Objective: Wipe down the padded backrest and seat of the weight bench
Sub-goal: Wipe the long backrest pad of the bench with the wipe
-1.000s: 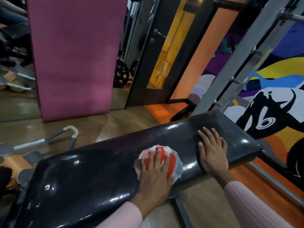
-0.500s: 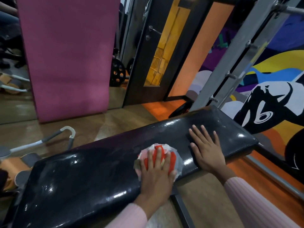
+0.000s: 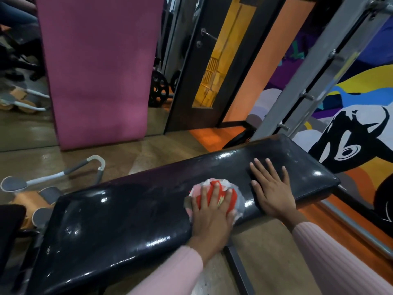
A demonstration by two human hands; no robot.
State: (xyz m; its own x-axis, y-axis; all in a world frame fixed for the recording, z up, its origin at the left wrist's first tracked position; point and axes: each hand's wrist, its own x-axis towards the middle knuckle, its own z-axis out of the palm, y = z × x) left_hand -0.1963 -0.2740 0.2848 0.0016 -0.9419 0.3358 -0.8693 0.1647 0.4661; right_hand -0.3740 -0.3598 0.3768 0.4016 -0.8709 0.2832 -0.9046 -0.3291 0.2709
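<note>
The black padded bench [image 3: 131, 211] runs across the view from lower left to right, its glossy surface dusty in patches. My left hand [image 3: 212, 211] presses flat on a bunched red and white cloth [image 3: 229, 188] near the pad's near edge, fingers spread over it. My right hand [image 3: 271, 188] lies flat and open on the pad just right of the cloth, holding nothing, close to the bench's right end.
A pink mat [image 3: 100, 69] stands against the mirror behind. A grey metal rack upright [image 3: 314, 67] rises beyond the bench's right end. A grey-handled exercise device [image 3: 63, 175] lies on the floor at left. A weight plate [image 3: 158, 90] sits by the dark door.
Both hands stay on the pad; the left hand with the cloth has barely shifted, and the right hand's fingers have spread a little nearer the cloth. The view has drifted slightly.
</note>
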